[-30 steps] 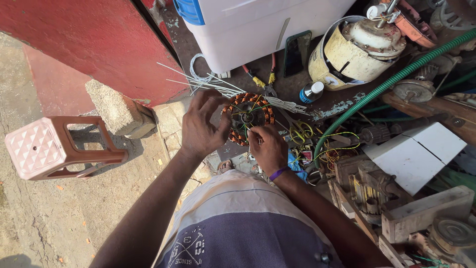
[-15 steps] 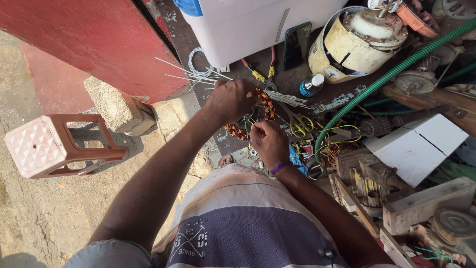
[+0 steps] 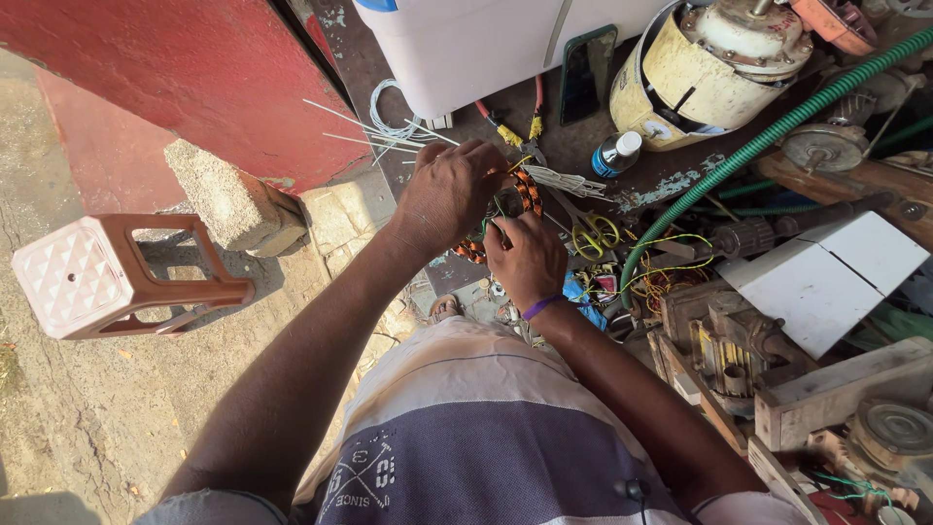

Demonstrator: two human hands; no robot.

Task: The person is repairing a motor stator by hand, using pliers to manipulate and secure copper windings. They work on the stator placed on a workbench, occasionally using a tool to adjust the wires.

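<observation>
Two hands work on a copper-wound stator over a cluttered table.

The left hand (image 3: 449, 194) curls its grip over the top of the stator (image 3: 505, 209), holding it just above the table (image 3: 671, 180); the right hand (image 3: 526, 260) pinches at the stator's lower edge, grip narrow, what it pinches too small to tell. Yellow-handled scissors (image 3: 593, 233) lie just right of the hands, a small bottle (image 3: 616, 154) beyond them, a green hose (image 3: 768, 136) running across. A pink stool (image 3: 107, 277) stands well apart on the ground at left.
</observation>
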